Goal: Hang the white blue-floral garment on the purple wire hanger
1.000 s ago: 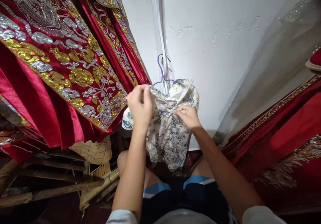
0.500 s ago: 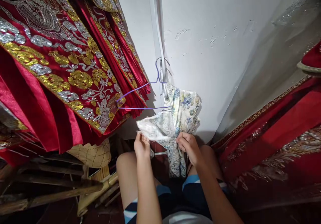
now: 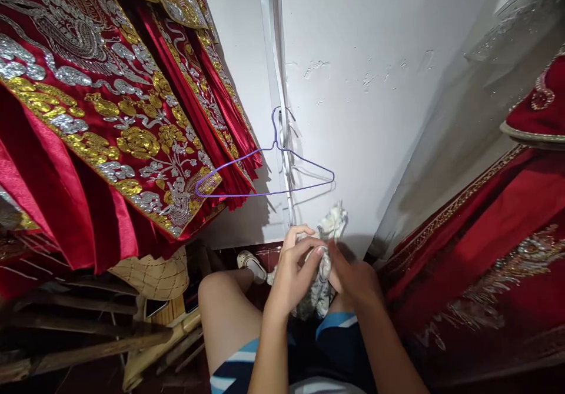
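Bunched between my two hands is a floral garment (image 3: pixel 333 220), white with green and blue tones, its lower part hanging between my knees. My left hand (image 3: pixel 300 261) has its fingers curled over the cloth from the left. Against the right side of the bundle, my right hand (image 3: pixel 353 276) grips the cloth, its fingers partly hidden. Above them a purple wire hanger (image 3: pixel 269 194) hangs by its hook on a white upright strip (image 3: pixel 274 59) at the wall, with nothing on it.
Red costumes (image 3: pixel 132 141) with gold and silver embroidery hang at the left. Another red beaded garment (image 3: pixel 507 235) is at the right. A bamboo frame (image 3: pixel 150 347) and a tan woven hat-like thing (image 3: pixel 154 273) stand lower left. A white clog (image 3: pixel 251 264) shows on the floor.
The floral garment has come off the hanger's right side and is now crumpled lower down. My left hand has moved right, close to my right hand.
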Motion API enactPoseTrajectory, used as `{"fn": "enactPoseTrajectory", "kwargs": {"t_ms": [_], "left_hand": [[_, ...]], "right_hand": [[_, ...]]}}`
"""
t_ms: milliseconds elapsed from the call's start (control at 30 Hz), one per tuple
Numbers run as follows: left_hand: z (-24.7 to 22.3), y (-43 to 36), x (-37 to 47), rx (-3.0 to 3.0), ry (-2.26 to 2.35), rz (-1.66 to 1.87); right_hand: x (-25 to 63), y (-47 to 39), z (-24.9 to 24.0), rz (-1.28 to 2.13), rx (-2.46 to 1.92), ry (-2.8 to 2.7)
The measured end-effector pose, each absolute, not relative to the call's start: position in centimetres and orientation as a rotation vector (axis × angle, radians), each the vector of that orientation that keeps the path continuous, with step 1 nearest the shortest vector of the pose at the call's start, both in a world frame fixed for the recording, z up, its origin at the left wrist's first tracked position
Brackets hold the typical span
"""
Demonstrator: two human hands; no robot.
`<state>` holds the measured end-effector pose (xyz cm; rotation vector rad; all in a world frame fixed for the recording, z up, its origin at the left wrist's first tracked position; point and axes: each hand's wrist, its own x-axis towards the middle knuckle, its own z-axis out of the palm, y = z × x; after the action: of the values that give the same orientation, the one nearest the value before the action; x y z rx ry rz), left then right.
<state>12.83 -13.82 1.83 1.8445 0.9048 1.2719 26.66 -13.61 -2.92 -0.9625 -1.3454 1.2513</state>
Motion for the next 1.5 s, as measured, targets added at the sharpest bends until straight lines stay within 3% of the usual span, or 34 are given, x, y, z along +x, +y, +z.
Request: {"fn": "enactPoseTrajectory", "kwargs": {"t_ms": [100,200,300,400,533,767,867,1167,1300,1500], "left_hand": [[1.4,-13.4,11.8,1.893,0.906,1.141],[0.0,-12.8,10.3,1.92,0.793,0.772],[-1.7,-12.5,8.1,2.001,0.849,0.414],[-1.7,-11.9,5.1,2.107,1.079,0.281],[1.8,-10.5,1.3,2.363,1.385,0.313],[5.7,-7.3,-2.6,2.334,1.783,0.006],[5.7,-6.2,-3.8,2.351,1.848,0.174],[6.8,-4.1,-2.0,2.253,1.711,1.244],[7.9,-1.7,-0.7,2.217,1.434,1.459],[9.8,-1.5,-0.9,2.248,1.402,1.421]], "right_hand": [[27.4,-14.6,-2.7,1.498,-0.904,-1.347],[28.5,-14.7,-2.2,1.573,-0.982,-1.246],[30.0,-13.8,-0.9,1.363,-0.987,-1.295],[31.0,-11.9,0.9,1.045,-0.945,-1.392],[30.1,-7.8,3.1,0.751,-0.961,-1.374],[28.9,0.8,4.4,0.618,-1.078,-1.61],[30.0,1.7,4.0,0.56,-1.243,-1.696],[30.4,-0.4,5.0,0.617,-1.27,-1.579],[30.1,-1.8,4.9,0.694,-1.174,-1.648],[34.1,-1.1,6.0,0.259,-1.209,-1.45]]}}
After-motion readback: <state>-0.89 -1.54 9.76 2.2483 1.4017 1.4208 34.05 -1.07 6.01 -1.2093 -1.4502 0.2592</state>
